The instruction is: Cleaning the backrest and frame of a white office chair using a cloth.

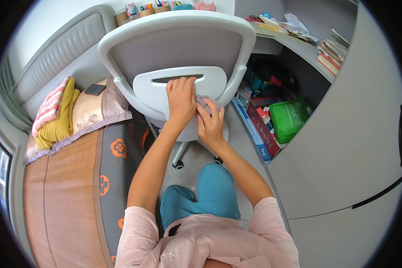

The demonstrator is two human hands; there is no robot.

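Before me stands a white office chair (177, 20) with a grey mesh back, seen from behind. My left hand (182, 100) lies on its white lumbar panel (147, 88), fingers hooked over the lower edge of the long slot (159, 80); the fingertips are partly hidden. Just beside it, my right hand (211, 125) presses a crumpled purple-grey cloth (204, 100) against the lower right part of that panel. The cloth is partly covered by the fingers.
At left is a bed with a woven mat (67, 187), a pillow (88, 109), folded fabric (58, 120) and a phone (95, 89). Boxes and a green bag (288, 120) sit under the desk (301, 48) at right. A cabinet (348, 144) closes off the right side.
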